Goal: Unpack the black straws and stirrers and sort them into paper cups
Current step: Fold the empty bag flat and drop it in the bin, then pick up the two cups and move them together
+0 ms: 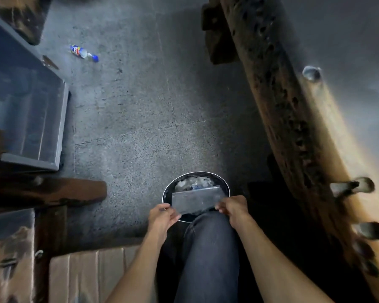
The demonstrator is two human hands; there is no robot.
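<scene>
Wrapper (196, 199), a flat, grey, glossy rectangle, hangs over a bin (165, 193) on the floor, just past the person's knee. Left hand (162, 217) and right hand (232, 207) each pinch a near corner. It looks light, thin and slippery, so edge grips suit it; no straws show.

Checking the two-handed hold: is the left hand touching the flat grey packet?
Touching. The head view shows the left hand pinching the grey packet's lower-left corner between its fingertips.
</scene>
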